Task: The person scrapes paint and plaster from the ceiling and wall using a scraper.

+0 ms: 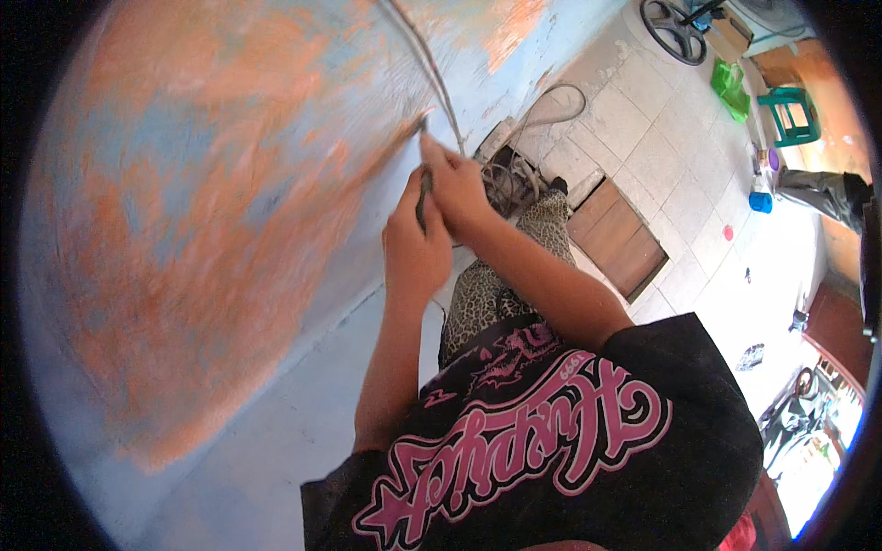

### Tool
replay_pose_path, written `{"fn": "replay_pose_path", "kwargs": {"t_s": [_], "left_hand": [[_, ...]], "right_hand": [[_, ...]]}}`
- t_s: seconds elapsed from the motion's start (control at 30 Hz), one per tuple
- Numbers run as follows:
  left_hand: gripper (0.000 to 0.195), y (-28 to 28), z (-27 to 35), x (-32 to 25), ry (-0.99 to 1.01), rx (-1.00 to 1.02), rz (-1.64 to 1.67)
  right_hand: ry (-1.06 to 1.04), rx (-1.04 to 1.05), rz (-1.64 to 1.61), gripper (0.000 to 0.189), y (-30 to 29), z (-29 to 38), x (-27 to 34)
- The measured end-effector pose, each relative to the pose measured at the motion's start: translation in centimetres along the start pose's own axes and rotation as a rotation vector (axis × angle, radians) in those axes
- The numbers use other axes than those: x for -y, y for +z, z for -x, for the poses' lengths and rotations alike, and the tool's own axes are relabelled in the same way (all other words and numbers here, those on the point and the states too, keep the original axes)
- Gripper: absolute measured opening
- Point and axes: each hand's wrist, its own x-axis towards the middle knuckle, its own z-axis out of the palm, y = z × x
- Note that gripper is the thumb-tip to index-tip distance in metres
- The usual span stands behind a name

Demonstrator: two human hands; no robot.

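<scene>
My left hand (417, 258) and my right hand (456, 184) meet in front of a painted wall (227, 193). Both are closed around a slim dark hand tool (424, 203); its exact kind is hidden by my fingers. Beyond my right fingertips, its dark end and a small orange-red tip show close to the wall. A long grey cable (426, 58) runs down just past that tip, behind my right hand. More of it lies in loose coils (506, 182) by a floor opening near my leg in leopard-print trousers (475, 296).
Wooden boards (617, 237) fill a recess in the tiled floor (641, 127). Farther right are a black spoked wheel (674, 31), a green plastic bag (730, 89), a teal plastic stool (789, 116), a blue cup (760, 202) and a person's trousered leg (820, 189). A motorcycle (803, 420) stands at lower right.
</scene>
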Motion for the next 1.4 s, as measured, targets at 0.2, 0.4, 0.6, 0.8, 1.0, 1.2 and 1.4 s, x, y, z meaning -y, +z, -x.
{"fn": "replay_pose_path", "kwargs": {"t_s": [0.2,0.4,0.6,0.8,1.0,1.2,1.4], "left_hand": [[0.038,-0.2,-0.8,0.6,-0.044,-0.016,0.084],[0.041,2.5,1.0,1.2,0.017,-0.081,0.122],[0.046,-1.0,4.8,-1.5,0.351,0.007,0.057],[0.041,-4.6,0.6,-6.1,0.730,-0.359,-0.153],[0.043,7.4,-3.6,-1.8,0.297,-0.211,0.200],[0.044,9.8,-3.7,1.3,-0.226,0.044,0.315],[0.044,10.7,-6.4,1.4,-0.005,-0.133,-0.009]], "right_hand": [[-0.060,-0.007,-0.023,0.054,0.3,-0.8,-0.1],[-0.150,0.037,0.216,0.051,-0.8,0.9,0.4],[-0.369,0.157,0.296,0.035,-2.5,6.3,4.3],[-0.388,0.034,0.594,0.045,-6.2,1.9,9.5],[-0.324,0.038,0.290,0.044,-4.5,-2.6,7.5],[-0.036,0.117,0.113,0.043,-5.9,-5.1,5.0],[0.073,0.170,-0.110,0.038,-5.7,-7.7,5.6]]}}
